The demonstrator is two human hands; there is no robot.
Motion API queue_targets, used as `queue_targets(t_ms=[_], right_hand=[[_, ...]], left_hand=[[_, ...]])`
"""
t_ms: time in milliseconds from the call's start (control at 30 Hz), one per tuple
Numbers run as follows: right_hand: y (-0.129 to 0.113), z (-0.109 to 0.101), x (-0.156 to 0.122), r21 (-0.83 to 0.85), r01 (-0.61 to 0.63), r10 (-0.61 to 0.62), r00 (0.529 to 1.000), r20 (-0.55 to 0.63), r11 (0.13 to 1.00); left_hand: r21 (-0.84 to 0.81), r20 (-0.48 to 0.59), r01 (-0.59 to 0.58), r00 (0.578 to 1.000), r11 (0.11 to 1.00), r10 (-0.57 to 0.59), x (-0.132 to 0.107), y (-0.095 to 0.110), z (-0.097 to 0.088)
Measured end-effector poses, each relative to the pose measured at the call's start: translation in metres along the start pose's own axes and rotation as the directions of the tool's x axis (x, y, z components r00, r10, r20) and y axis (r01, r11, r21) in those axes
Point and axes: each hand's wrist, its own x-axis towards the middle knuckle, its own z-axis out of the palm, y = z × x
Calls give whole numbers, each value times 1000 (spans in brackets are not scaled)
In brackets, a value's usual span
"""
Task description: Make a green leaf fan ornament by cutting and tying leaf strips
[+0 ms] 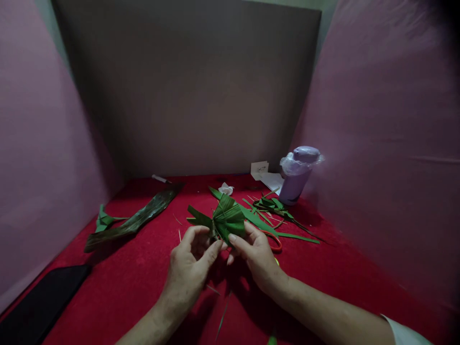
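A folded green leaf (228, 216) is held up between my two hands, its pleats fanning out to the right and pointed strips sticking out to the left. My left hand (192, 261) pinches its gathered base with thumb and fingers. On the other side, my right hand (257, 256) grips the fanned edge, thumb in front and fingers behind. Just past my right hand, the red handle of scissors (276, 242) shows; the rest of them is hidden. Cut green leaf strips (258, 220) lie behind the held leaf.
A long dark leaf (143, 218) and a folded leaf piece (104, 219) lie left. A purple tumbler (295, 184) with plastic wrap stands back right, near white papers (271, 181). A knife (160, 179), crumpled tissue (225, 189) and black flat object (43, 304) rest on the red cloth (136, 297).
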Motion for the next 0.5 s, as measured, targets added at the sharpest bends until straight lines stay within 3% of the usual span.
queue_targets(t_ms=[67, 133, 200, 267, 367, 433, 500], right_hand=[[-3, -2, 2, 27, 12, -12, 1000, -21, 1000], [-7, -5, 4, 84, 6, -3, 999, -42, 996], [-10, -7, 5, 138, -8, 15, 999, -44, 990], [-12, -7, 5, 157, -23, 28, 999, -24, 987], [-12, -6, 4, 149, -35, 34, 999, 10, 988], [-11, -5, 2, 135, -33, 32, 999, 10, 990], [-11, -4, 1, 102, -40, 38, 999, 14, 994]], left_hand=[[48, -122, -59, 990, 997, 65, 6, 1, -9], [73, -322, -129, 935, 989, 145, 14, 3, -19], [13, -401, -147, 905, 989, 140, 22, 4, -28], [-151, -297, -71, 954, 986, 23, 26, 6, -31], [-382, -14, 82, 995, 920, -95, 25, 6, -29], [-448, 34, 119, 993, 886, -117, 23, 5, -25], [-475, -8, 133, 988, 870, -155, 22, 5, -22]])
